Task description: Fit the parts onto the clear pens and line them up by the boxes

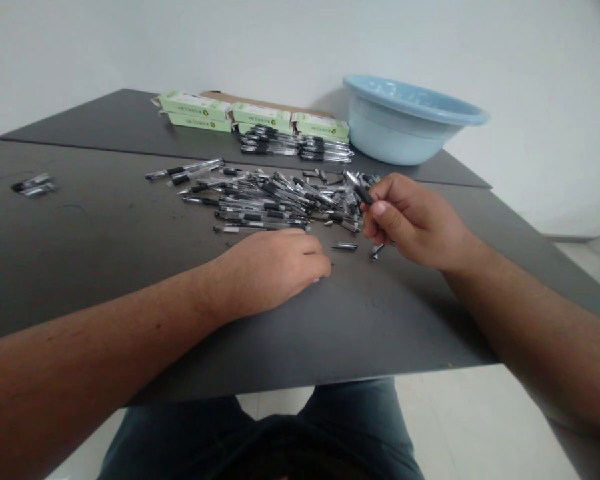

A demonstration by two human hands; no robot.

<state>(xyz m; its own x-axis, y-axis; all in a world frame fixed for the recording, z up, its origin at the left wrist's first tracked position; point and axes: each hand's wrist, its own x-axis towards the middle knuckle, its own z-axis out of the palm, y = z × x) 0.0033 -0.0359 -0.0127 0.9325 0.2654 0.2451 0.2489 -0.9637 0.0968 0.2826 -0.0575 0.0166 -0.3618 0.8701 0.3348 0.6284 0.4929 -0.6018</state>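
My right hand [400,217] is raised just over the right side of the pen pile, pinching a pen [359,187] with a black grip between thumb and fingers. The pen's clear end points up and left; its other end is hidden in the hand. My left hand [285,267] rests on the table in front of the pile, back upward and fingers curled under. Whatever those fingers hold, if anything, is hidden. Heaped behind both hands are many clear pens [275,200] with black grips. A loose pen cap [345,246] lies between the hands.
Several pale green boxes [195,113] stand at the back, with stacked pens [275,141] before them. A light blue basin [395,127] sits at the back right. More pen parts [34,185] lie far left on the dark table [105,253].
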